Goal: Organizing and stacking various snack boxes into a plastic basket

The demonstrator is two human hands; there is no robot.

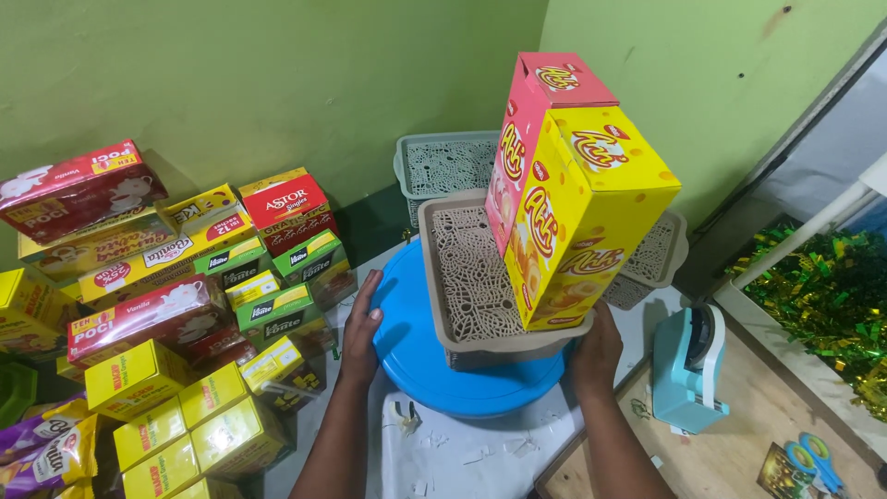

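Two tall boxes stand in a basket on the round lid. Left of the lid lie stacked cartons; right of it, a tape dispenser; behind it, another basket.

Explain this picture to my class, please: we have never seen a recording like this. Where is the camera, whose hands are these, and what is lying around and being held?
The one picture comes from a camera worn on a person's head, looking down at their own two bare hands; there is no machine.

The left hand rests flat against the edge of a round blue lid or tray. The right hand holds the near rim of a beige plastic basket with a lacy pattern, standing on the blue piece. Leaning in the basket are a tall yellow box and a pink box behind it.

Behind stands a grey-green basket. On the left lies a heap of small snack and tea boxes, red, yellow and green. On the right are a light blue tape dispenser, blue scissors and green-gold tinsel.
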